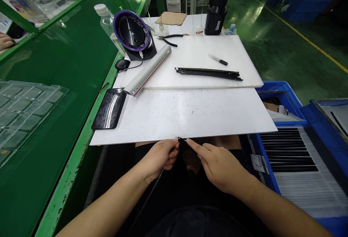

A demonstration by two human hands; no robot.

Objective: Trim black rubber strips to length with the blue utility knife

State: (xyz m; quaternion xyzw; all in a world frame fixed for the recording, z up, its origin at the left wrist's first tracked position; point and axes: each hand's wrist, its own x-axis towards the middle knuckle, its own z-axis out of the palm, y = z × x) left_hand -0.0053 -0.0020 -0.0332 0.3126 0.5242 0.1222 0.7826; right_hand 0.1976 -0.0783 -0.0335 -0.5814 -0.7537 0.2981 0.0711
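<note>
A white, flat bench (185,111) with dark specks stands beside a glossy green floor (282,37); upon it, a thick white slab (187,57) bears slender, shiny black strips (209,73) lying crosswise. Near the bench's front edge, the left hand (165,153) is clamped on a thin, dark strip (150,194), its long axis running from lower left to upper right. The right hand (220,164) extends its index finger towards the upper end; whether it grips anything cannot be told.

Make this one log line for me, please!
left hand: pinching thin black strip; right hand: index fingertip near strip's upper end; black strip bundle: on white board
</note>
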